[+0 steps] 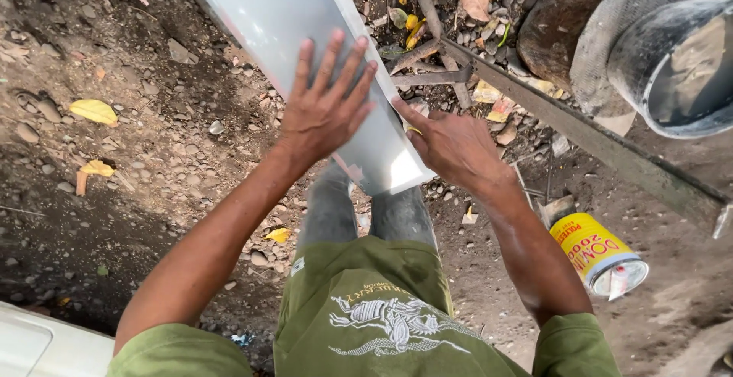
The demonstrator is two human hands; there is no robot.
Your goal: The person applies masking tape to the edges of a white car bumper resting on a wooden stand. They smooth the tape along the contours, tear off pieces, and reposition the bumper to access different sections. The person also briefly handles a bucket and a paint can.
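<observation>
The left hand (324, 110) presses flat, fingers spread, on the bent sheet-metal panel (290, 18), the right hand (450, 144) pinches the panel's near-right edge; the panel remains unfixed above the ground.

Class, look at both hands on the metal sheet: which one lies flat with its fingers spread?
The left hand, pressed palm-down on the face of the metal sheet, fingers fanned. The right hand grips the sheet's edge instead.
</observation>
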